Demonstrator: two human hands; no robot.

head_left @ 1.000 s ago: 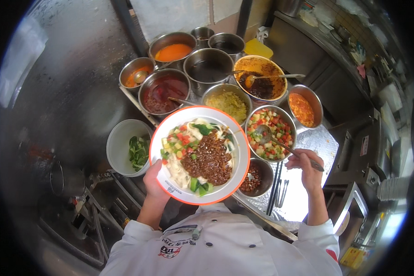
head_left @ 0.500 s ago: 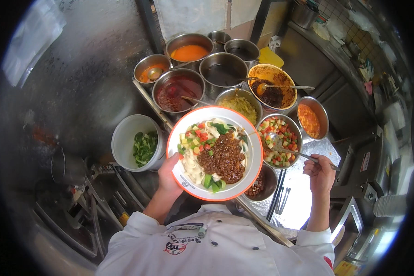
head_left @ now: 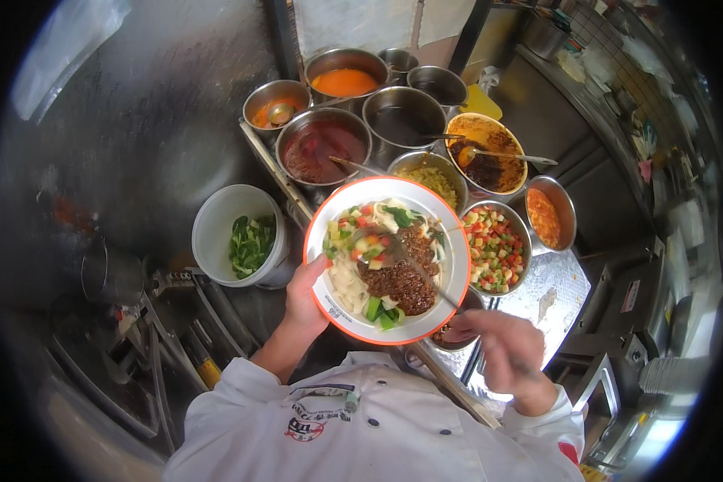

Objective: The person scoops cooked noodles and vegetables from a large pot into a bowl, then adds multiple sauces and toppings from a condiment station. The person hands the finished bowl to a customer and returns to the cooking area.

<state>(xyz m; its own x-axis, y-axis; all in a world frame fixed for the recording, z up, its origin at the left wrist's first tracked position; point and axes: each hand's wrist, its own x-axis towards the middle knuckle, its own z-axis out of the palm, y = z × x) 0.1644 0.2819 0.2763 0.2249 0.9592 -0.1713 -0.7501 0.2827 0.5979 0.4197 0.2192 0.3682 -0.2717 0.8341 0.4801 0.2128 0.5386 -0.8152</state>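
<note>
My left hand (head_left: pixel 304 304) grips the left rim of a white bowl with an orange edge (head_left: pixel 326 299). In the bowl lie pale wide noodles (head_left: pixel 347 283), brown minced sauce (head_left: pixel 406 293), green leaves (head_left: pixel 384 315) and diced vegetables. My right hand (head_left: pixel 502 347), slightly blurred, is closed round the handle of a metal spoon (head_left: pixel 426 277). The spoon's head, loaded with diced vegetables, is over the bowl's upper left part. Right of the bowl stands a metal pot of red, green and pale diced vegetables (head_left: pixel 494 247).
Several metal pots hold orange liquid (head_left: pixel 345 82), red sauce (head_left: pixel 317 149) and dark liquid (head_left: pixel 403 124). A yellowish tub of dark paste (head_left: pixel 490 173) and a pot of red-orange sauce (head_left: pixel 544 218) stand right. A white bucket with green leaves (head_left: pixel 213 237) is at left.
My right hand has moved left and down, bringing the spoon from the diced vegetable pot to above the bowl. The bowl has shifted slightly right in the picture.
</note>
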